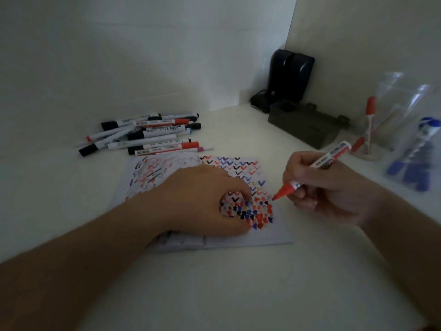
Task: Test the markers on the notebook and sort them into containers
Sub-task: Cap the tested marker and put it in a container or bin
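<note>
An open notebook (pixel 274 232) lies on the white table, its page covered with red, blue and black test marks. My left hand (pixel 198 199) rests on the page, fingers curved, holding it flat. My right hand (pixel 327 187) grips an uncapped red marker (pixel 312 173), its tip just above the page's right edge. Several untested markers (pixel 148 134) lie in a pile behind the notebook. A clear container (pixel 391 96) at right holds red markers (pixel 370 120); another clear container (pixel 427 101) beside it holds blue markers (pixel 415 161).
A dark box (pixel 307 130) and a black device (pixel 291 75) with a cable stand in the back corner. White walls close off the back and the right side. The table continues toward me in front of the notebook.
</note>
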A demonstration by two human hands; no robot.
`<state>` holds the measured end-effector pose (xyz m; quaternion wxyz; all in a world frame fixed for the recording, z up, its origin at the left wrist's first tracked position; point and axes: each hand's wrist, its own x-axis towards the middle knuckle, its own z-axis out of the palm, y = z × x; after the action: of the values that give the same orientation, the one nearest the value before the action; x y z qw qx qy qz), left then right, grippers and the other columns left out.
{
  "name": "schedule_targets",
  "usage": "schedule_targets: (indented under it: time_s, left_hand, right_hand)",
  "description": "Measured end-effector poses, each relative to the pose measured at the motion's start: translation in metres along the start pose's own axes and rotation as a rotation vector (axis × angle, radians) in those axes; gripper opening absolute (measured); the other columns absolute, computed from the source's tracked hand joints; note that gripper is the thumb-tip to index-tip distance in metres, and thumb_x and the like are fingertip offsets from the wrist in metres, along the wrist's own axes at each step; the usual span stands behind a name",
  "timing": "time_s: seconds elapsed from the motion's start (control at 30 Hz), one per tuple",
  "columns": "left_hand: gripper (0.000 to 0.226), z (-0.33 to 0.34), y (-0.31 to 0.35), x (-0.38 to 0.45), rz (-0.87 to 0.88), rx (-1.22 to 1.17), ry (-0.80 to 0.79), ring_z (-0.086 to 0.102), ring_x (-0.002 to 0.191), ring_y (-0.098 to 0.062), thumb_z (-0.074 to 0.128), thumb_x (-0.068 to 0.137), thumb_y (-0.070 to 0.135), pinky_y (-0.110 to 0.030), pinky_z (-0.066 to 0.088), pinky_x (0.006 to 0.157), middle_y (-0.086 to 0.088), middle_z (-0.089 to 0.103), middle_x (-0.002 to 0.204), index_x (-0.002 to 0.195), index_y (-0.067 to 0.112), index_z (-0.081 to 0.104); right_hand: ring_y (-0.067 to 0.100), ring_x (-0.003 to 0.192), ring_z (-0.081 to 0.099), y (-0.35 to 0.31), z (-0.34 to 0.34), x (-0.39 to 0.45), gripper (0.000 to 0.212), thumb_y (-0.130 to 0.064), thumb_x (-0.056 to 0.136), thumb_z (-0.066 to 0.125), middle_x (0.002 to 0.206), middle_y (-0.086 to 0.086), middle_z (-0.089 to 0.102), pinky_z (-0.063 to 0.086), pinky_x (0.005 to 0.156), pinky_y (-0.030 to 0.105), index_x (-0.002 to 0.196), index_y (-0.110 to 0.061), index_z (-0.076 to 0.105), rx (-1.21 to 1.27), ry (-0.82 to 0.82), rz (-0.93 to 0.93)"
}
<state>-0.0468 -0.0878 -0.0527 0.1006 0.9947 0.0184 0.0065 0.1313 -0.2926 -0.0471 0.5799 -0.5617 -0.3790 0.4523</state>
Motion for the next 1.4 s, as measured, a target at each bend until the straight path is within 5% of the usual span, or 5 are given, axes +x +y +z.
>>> schedule_targets:
  time_s: [0.1,0.27,0.47,0.73,1.4]
  left_hand:
    - [0.074,0.003,0.003,-0.002,0.025,0.052,-0.06,0.045,0.1,-0.006,0.046,0.071,0.096,-0.033,0.038,0.086,0.019,0.047,0.103,0.137,0.064,0.035]
    - [0.08,0.0,0.006,-0.002,0.005,0.053,-0.088,0.043,0.1,-0.005,0.043,0.067,0.099,-0.034,0.039,0.089,0.02,0.046,0.104,0.14,0.066,0.031]
    - [0.081,0.0,0.006,0.0,0.002,0.066,-0.087,0.043,0.098,-0.006,0.039,0.064,0.102,-0.035,0.041,0.089,0.021,0.047,0.103,0.136,0.067,0.033]
    - [0.079,0.0,0.007,0.0,-0.005,0.071,-0.106,0.044,0.099,-0.007,0.042,0.064,0.101,-0.034,0.04,0.087,0.02,0.047,0.103,0.135,0.066,0.034]
    - [0.079,-0.003,0.011,-0.001,-0.018,0.083,-0.113,0.044,0.099,-0.005,0.041,0.066,0.1,-0.034,0.04,0.088,0.02,0.047,0.105,0.137,0.065,0.033]
  right_hand:
    - [0.018,0.046,0.032,0.017,0.017,-0.002,0.023,-0.016,0.069,0.077,0.054,0.01,0.043,0.026,0.046,0.024,0.067,-0.01,0.055,-0.217,0.244,-0.11]
    - [0.018,0.044,0.043,0.015,0.033,-0.003,0.029,-0.008,0.076,0.074,0.052,0.011,0.052,0.035,0.044,0.026,0.066,0.0,0.048,-0.365,0.334,-0.152]
    - [0.002,0.047,0.059,0.015,0.038,-0.005,0.027,0.008,0.084,0.071,0.052,-0.003,0.064,0.044,0.047,0.017,0.065,0.006,0.051,-0.501,0.322,-0.085]
    - [0.005,0.047,0.056,0.016,0.041,-0.004,0.029,-0.001,0.081,0.077,0.054,0.004,0.064,0.044,0.048,0.02,0.065,0.001,0.054,-0.598,0.334,-0.089]
    - [0.0,0.047,0.055,0.018,0.04,-0.006,0.026,0.007,0.08,0.072,0.05,-0.009,0.059,0.041,0.048,0.013,0.068,0.01,0.049,-0.58,0.317,-0.097]
